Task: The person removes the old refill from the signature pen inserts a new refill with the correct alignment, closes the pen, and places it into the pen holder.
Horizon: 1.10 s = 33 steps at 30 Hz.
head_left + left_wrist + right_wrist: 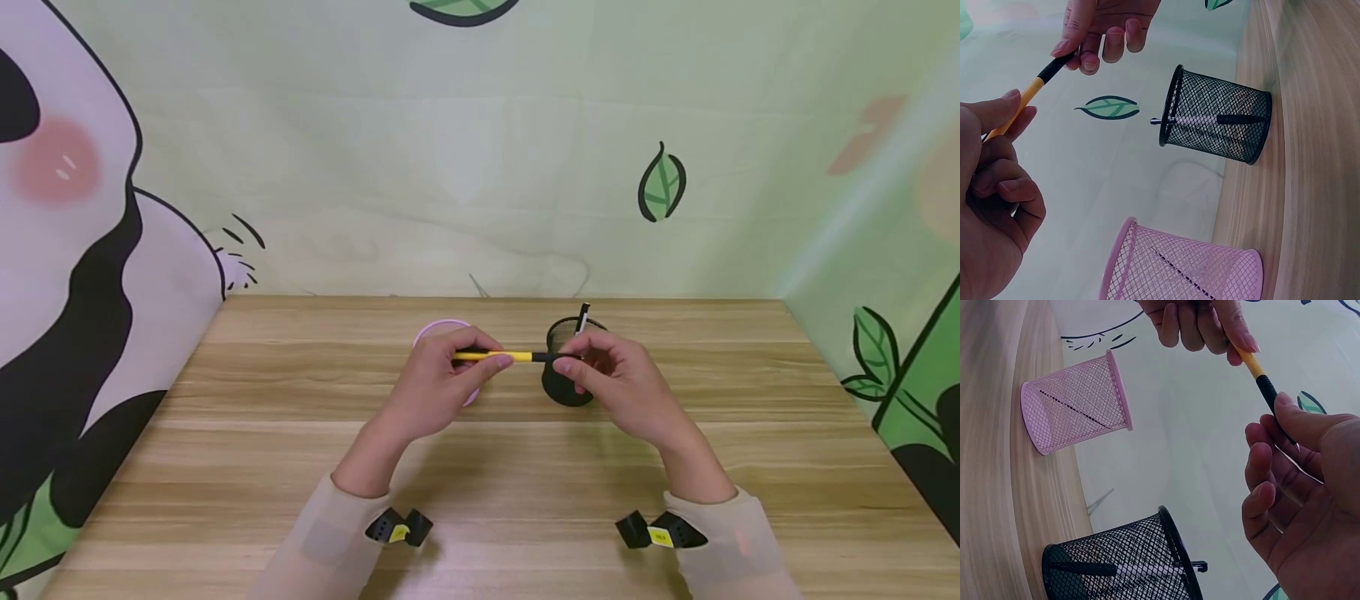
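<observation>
A yellow pen with a black grip [519, 357] lies level in the air between both hands, above the table. My left hand [438, 383] pinches its yellow barrel between thumb and fingers. At the black end, my right hand [630, 385] holds the grip between thumb and fingertips; the pointed tip shows beside those fingers in the right wrist view. Behind the right hand stands a black mesh pen holder [1210, 100], with a white-and-black pen [582, 319] leaning inside it. A pink mesh pen holder [1075, 403] stands behind the left hand, which partly hides it in the head view.
Both holders stand upright on a wood-grain table [510, 492]. Behind the table's far edge hangs a pale green backdrop [465, 167] printed with leaves and a panda. Small black devices [400, 527] are strapped at both sleeves.
</observation>
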Each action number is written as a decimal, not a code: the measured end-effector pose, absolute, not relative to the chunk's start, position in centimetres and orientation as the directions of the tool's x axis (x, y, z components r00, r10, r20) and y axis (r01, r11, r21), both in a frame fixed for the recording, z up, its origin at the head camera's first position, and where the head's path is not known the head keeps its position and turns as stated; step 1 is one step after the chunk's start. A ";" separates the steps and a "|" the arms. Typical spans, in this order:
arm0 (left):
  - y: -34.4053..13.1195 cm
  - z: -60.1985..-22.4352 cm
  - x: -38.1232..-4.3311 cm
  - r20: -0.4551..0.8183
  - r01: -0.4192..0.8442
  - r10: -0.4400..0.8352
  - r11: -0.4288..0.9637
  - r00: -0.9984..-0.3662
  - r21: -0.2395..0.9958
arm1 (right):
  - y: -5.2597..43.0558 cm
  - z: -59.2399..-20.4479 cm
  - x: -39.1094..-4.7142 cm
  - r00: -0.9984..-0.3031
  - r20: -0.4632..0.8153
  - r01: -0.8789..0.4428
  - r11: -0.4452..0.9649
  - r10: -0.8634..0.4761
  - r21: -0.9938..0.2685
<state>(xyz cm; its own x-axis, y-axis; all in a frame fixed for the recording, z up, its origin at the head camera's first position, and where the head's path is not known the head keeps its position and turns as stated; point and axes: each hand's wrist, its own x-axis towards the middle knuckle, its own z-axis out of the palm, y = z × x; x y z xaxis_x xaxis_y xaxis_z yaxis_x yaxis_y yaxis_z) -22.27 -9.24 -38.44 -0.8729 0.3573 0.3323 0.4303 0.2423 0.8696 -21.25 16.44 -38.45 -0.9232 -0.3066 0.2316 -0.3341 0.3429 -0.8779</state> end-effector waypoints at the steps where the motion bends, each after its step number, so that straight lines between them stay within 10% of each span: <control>1: -9.2 -38.4 -22.3 0.334 0.432 0.359 0.240 -0.872 0.869 | 16.4 -38.5 -21.3 -0.922 0.235 -0.337 0.340 -0.307 -0.878; 33: -9.5 -38.4 -22.4 0.384 0.488 0.361 0.266 -0.850 0.831 | 16.6 -38.8 -21.6 -0.908 0.194 -0.324 0.330 -0.371 -0.887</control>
<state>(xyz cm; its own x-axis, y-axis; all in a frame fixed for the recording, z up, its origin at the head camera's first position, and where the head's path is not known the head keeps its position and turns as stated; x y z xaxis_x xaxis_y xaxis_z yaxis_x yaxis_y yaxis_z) -22.40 -9.46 -38.41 -0.8498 0.3613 0.3839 0.4885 0.2659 0.8311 -21.59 16.61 -38.79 -0.9084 -0.3705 0.1935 -0.3236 0.3303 -0.8867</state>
